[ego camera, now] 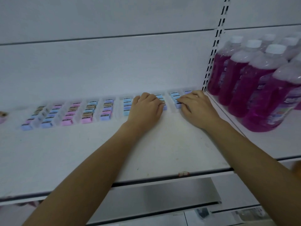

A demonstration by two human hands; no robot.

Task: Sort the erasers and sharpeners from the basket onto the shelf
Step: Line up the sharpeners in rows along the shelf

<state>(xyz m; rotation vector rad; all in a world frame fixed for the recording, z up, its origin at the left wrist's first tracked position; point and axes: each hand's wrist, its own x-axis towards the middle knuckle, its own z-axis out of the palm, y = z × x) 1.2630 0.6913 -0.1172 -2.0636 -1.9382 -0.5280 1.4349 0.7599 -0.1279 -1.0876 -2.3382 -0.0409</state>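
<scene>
The right hand lay knuckles-up on the shelf, fingers curled, their tips touching the blue column at its 9 o'clock. The left hand curled over the next column at its 3 o'clock. Whether either pinched a piece could not be told. Columns ran 6 to 12 o'clock; more sharpeners stretched toward 9 o'clock.

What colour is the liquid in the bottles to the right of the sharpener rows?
Magenta-purple, filling the bottles most of the way up; it shows clearly in the head view.
</scene>
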